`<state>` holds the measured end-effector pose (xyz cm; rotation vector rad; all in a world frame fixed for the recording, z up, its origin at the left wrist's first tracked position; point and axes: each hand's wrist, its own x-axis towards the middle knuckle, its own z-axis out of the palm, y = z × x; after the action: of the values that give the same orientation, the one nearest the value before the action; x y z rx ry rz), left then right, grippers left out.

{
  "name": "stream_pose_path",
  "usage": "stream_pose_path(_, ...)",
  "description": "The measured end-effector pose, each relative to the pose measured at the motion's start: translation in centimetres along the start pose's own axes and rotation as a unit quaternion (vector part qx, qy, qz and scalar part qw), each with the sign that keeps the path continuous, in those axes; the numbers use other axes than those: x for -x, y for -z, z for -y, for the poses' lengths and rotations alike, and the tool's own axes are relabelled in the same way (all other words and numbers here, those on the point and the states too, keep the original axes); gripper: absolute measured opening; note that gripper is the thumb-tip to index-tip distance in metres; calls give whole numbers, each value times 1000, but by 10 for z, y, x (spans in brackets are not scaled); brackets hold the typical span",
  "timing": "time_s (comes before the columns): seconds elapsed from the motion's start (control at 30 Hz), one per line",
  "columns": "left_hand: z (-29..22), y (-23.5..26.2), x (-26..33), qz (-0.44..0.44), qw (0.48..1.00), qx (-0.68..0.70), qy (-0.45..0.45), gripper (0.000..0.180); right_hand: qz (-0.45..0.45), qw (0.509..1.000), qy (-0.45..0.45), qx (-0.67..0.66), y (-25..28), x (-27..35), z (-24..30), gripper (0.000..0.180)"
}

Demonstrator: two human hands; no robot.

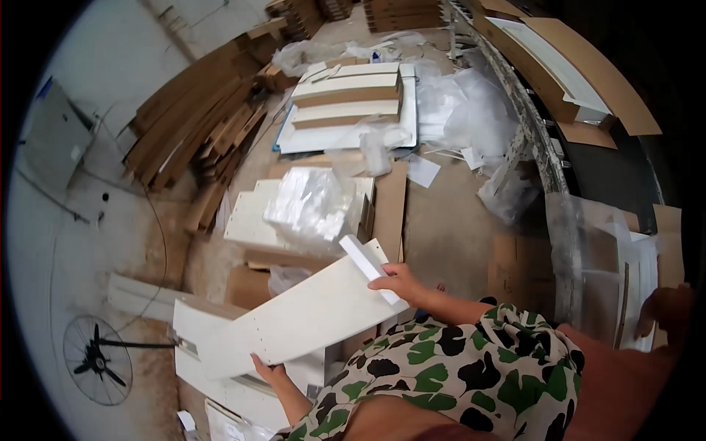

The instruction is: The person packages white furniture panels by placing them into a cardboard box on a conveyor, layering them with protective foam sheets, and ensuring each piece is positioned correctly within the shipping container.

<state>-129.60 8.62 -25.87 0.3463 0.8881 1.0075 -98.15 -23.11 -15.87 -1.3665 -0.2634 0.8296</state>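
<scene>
A long white furniture panel [309,312] with small drilled holes lies slanted across the front of my body. My left hand [272,372] is closed on its near edge, thumb on the upper face. At the panel's right end, my right hand [398,283] is closed around a white strip [362,261], which looks like foam. The strip lies across that end of the panel, and my fingers press it there. More white panels [193,323] lie below the held panel's left end, partly covered by it. My right hand's underside fingers are hidden.
Ahead stands a stack of white boards [254,209] topped by a bundle in clear plastic [310,206]. Farther off are more stacked boards [349,92]. Brown cartons [198,110] lean at left near a fan [97,360]. At right, another person's hand [654,312] is beside a conveyor [610,173].
</scene>
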Motion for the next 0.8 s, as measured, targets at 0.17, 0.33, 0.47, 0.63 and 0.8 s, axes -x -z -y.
stream_pose_path(0.17, 54, -174, 73, 71, 997, -21, 1, 45, -17, 997, 61, -43, 157, -13, 57, 33)
stream_pose_path(0.33, 103, -367, 122, 209, 974, 0, -88, 51, -90, 981, 136, -102, 273, -18, 132, 37)
stream_pose_path(0.47, 133, -494, 112, 195, 977, 22, -85, 55, -170, 962, 204, -57, 349, -25, 159, 43)
stream_pose_path(0.63, 275, -602, 35, 277, 958, -73, -5, 50, -302, 940, 158, -25, 426, -19, 183, 46)
stream_pose_path(0.8, 454, -722, 7, 314, 934, -131, 106, 48, -435, 876, 195, -70, 492, -23, 231, 37)
